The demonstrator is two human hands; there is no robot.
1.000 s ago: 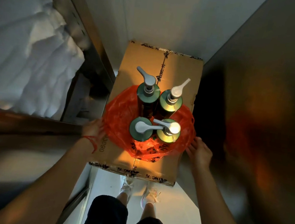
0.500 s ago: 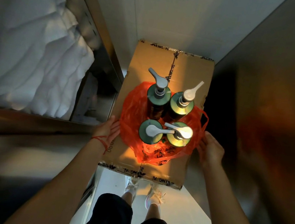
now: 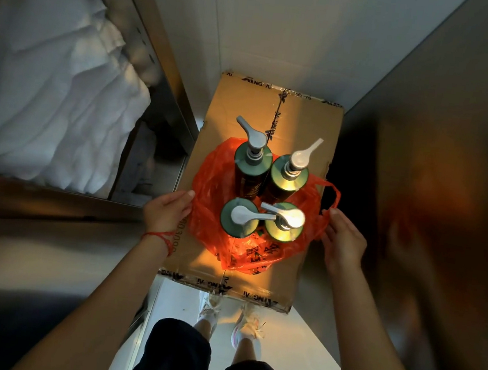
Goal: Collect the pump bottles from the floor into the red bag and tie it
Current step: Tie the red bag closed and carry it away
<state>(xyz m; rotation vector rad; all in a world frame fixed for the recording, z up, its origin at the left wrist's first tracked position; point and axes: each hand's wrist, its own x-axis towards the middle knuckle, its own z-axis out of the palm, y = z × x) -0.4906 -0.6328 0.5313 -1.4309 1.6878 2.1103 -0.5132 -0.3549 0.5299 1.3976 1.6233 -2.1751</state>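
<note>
Several green pump bottles stand upright inside the red bag point(image 3: 212, 187), which sits spread open on a cardboard box point(image 3: 304, 124). The back-left bottle point(image 3: 251, 167) and back-right bottle point(image 3: 287, 180) are taller in view; the front-left bottle point(image 3: 237, 223) and front-right bottle point(image 3: 283, 229) are seen from above. My left hand point(image 3: 168, 212) rests at the bag's left edge, fingers apart, thumb touching the plastic. My right hand point(image 3: 342, 241) is at the bag's right side, next to a loose handle loop point(image 3: 334, 195), fingers apart.
A metal shelf frame point(image 3: 159, 62) with white folded linen point(image 3: 49, 95) stands to the left. A dark shiny wall point(image 3: 432, 206) closes the right side. White floor point(image 3: 295, 336) and my shoes point(image 3: 230, 317) lie below the box.
Both hands have moved up from the box's sides to the bag's edges. The bag's right handle loop now sticks out. The camera view has shifted slightly.
</note>
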